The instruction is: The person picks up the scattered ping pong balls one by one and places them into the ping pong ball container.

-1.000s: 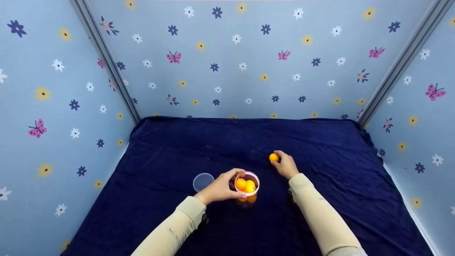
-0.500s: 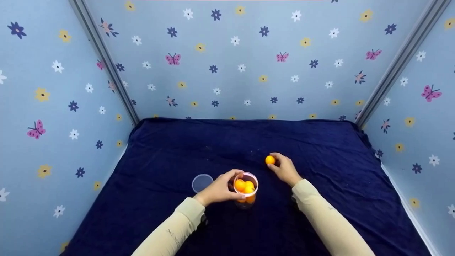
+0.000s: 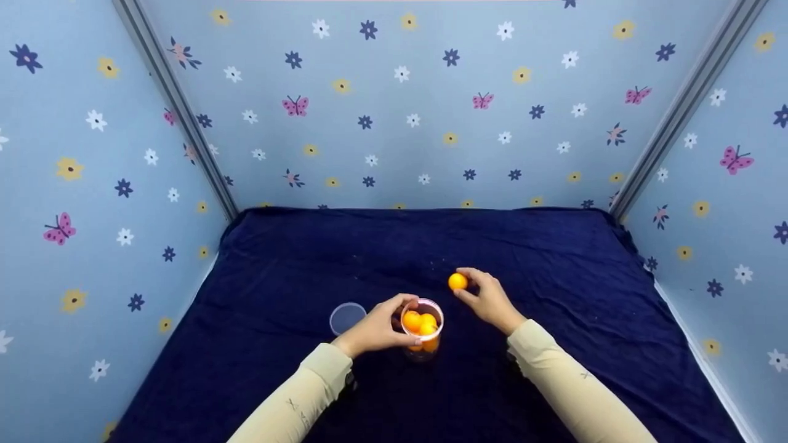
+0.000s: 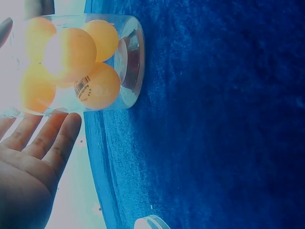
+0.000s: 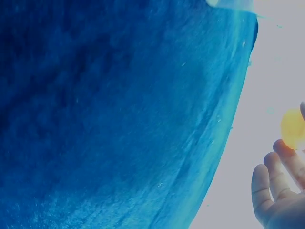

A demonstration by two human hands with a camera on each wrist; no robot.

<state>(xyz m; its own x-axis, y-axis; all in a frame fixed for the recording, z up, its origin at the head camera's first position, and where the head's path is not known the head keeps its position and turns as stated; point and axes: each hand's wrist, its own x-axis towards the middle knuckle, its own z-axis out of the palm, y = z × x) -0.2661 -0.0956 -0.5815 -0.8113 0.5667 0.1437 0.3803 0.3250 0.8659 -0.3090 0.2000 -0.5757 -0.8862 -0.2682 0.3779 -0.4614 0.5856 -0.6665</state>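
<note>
In the head view my left hand (image 3: 377, 327) holds a clear plastic jar (image 3: 421, 356) by its rim, thumb on the near side and fingers on the far side. Several orange ping-pong balls (image 4: 97, 86) fill part of the jar; one shows printed lettering in the left wrist view. To the right of the jar and a little beyond it, my right hand (image 3: 491, 301) pinches a single orange ping-pong ball (image 3: 457, 282) between thumb and fingertips. That ball is apart from the jar, and the right wrist view catches it only at the edge.
A round translucent lid (image 3: 347, 319) lies on the dark blue cloth (image 3: 295, 252), left of the jar and close to my left wrist. Patterned blue walls (image 3: 394, 111) enclose the cloth at the back and both sides.
My right hand has moved left and slightly nearer with its ping-pong ball, closing on the jar. My left hand keeps its hold on the jar. The head view has shifted a little.
</note>
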